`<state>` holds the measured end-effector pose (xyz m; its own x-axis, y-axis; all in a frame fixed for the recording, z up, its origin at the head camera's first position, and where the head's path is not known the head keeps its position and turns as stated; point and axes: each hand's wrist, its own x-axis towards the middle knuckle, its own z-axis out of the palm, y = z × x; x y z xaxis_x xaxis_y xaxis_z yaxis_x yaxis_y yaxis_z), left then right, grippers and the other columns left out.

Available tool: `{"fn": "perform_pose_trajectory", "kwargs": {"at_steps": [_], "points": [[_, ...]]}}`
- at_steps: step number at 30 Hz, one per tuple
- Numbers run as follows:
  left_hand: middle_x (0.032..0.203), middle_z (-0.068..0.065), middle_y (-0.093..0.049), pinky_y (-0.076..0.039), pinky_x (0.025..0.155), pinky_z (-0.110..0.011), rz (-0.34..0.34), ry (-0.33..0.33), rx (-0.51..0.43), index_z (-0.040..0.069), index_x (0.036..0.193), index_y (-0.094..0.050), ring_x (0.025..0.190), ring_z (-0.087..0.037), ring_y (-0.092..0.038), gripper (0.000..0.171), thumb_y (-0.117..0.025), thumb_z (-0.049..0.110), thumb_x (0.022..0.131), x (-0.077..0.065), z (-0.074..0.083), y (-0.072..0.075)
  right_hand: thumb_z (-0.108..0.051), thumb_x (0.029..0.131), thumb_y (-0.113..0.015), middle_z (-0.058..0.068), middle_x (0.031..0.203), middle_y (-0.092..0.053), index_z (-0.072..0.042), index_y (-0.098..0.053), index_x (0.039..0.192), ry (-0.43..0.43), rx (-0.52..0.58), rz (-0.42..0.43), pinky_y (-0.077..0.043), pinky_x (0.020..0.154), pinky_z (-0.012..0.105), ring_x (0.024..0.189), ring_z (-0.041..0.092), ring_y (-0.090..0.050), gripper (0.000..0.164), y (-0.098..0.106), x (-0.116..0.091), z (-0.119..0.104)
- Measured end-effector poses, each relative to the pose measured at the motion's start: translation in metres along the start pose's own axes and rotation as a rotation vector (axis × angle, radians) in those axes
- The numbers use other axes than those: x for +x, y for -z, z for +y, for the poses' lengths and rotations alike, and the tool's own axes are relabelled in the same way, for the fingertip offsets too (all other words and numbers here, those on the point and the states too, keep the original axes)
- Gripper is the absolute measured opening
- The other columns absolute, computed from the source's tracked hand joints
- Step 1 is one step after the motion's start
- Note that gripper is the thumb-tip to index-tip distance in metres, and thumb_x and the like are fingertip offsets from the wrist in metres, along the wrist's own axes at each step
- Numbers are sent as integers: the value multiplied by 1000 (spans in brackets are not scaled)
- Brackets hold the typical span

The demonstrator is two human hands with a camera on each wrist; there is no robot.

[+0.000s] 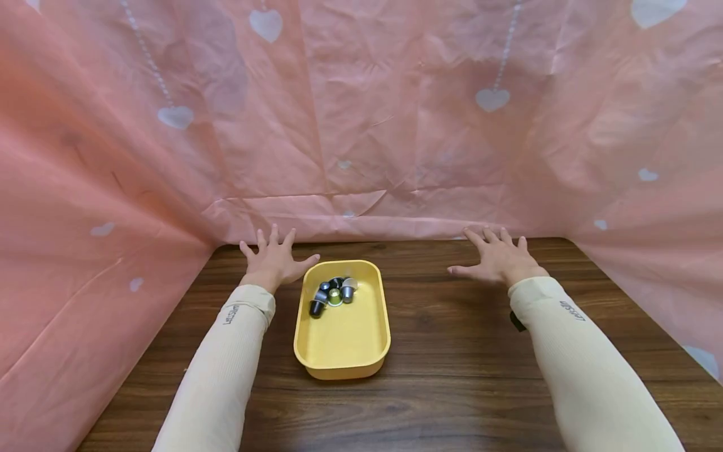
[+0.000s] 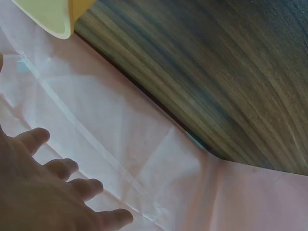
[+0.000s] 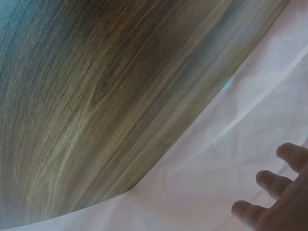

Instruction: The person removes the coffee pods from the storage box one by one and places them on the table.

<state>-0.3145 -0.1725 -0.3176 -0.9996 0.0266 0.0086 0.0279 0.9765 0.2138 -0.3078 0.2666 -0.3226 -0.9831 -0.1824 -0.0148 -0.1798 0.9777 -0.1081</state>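
My left hand (image 1: 273, 262) is stretched out with its fingers spread, its thumb close by the far left corner of a yellow tray (image 1: 344, 342). Inside the tray, toward its far left, lie several small coffee capsules: a green one (image 1: 335, 296), a grey one (image 1: 347, 294) and a black one (image 1: 317, 308) among them. On the right, my right hand (image 1: 499, 257) also has its fingers spread over the far part of the table and holds nothing. Both wrist views show the fingers (image 2: 62, 168) apart, with nothing between them.
The tray stands on a dark wooden table (image 1: 452, 376). Pink cloth (image 1: 361, 125) with pale hearts hangs along the table's far edge and both sides. A dark object (image 1: 516, 322) shows under the right sleeve at the wrist.
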Motion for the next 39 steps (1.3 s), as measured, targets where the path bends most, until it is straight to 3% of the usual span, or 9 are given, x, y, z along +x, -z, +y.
{"fn": "perform_pose_trajectory", "kwargs": {"at_steps": [6, 14, 17, 21, 25, 28, 32, 34, 39], "points": [[179, -27, 0, 6, 125, -85, -9, -19, -20, 16, 173, -19, 164, -56, 6, 92, -45, 71, 105, -3, -3, -3, -83, 95, -54, 29, 176, -17, -14, -19, 173, 25, 51, 23, -7, 120, 90, 161, 61, -6, 110, -3, 2, -4], [177, -32, -5, 3, 126, -84, -47, -28, -131, 11, 173, -19, 163, -59, 3, 82, -33, 63, 111, -8, -14, -8, -77, 98, -57, 27, 175, -24, -18, -22, 173, 111, 85, 101, -12, 128, 81, 161, 55, -17, 102, 1, 4, -24], [176, -33, -14, -5, 128, -83, -74, -31, -182, 5, 171, -21, 163, -58, -9, 82, -32, 61, 112, -13, -19, -10, -75, 98, -59, 28, 174, -26, -17, -24, 172, 137, 85, 111, -14, 129, 79, 161, 55, -20, 101, 2, 5, -30], [169, -36, -31, -25, 130, -72, -147, -40, -251, -7, 166, -24, 159, -54, -28, 85, -33, 58, 113, -21, -25, -11, -75, 98, -58, 27, 175, -25, -15, -25, 172, 151, 72, 103, -14, 131, 76, 161, 54, -21, 101, 3, 5, -36], [164, -38, -39, -37, 128, -62, -217, -39, -312, -12, 163, -27, 155, -52, -37, 84, -36, 55, 113, -31, -29, -13, -77, 98, -57, 27, 175, -24, -14, -26, 171, 152, 63, 92, -13, 132, 74, 162, 53, -19, 102, 2, 6, -39], [161, -39, -42, -49, 119, -58, -226, -31, -361, -12, 162, -28, 148, -51, -47, 83, -41, 53, 112, -37, -29, -16, -77, 97, -58, 29, 175, -24, -14, -27, 171, 153, 62, 83, -14, 132, 74, 162, 54, -19, 102, 0, 6, -39], [158, -40, -43, -68, 87, -49, -245, -2, -503, -8, 164, -26, 135, -49, -58, 83, -50, 51, 111, -47, -30, -21, -75, 97, -60, 30, 174, -24, -16, -29, 170, 149, 70, 76, -18, 131, 74, 161, 56, -19, 99, -5, 6, -41], [156, -39, -45, -69, 72, -44, -249, 11, -574, -6, 165, -24, 128, -47, -63, 83, -54, 49, 110, -53, -30, -24, -75, 97, -61, 30, 174, -24, -17, -30, 170, 142, 84, 80, -21, 130, 75, 161, 57, -21, 98, -6, 5, -41], [149, -39, -52, -69, 65, -42, -219, 40, -659, -7, 165, -21, 119, -45, -70, 82, -56, 44, 111, -72, -34, -33, -74, 97, -62, 29, 176, -21, -22, -30, 171, 129, 140, 79, -31, 124, 78, 159, 58, -24, 96, -5, 3, -44]]}}
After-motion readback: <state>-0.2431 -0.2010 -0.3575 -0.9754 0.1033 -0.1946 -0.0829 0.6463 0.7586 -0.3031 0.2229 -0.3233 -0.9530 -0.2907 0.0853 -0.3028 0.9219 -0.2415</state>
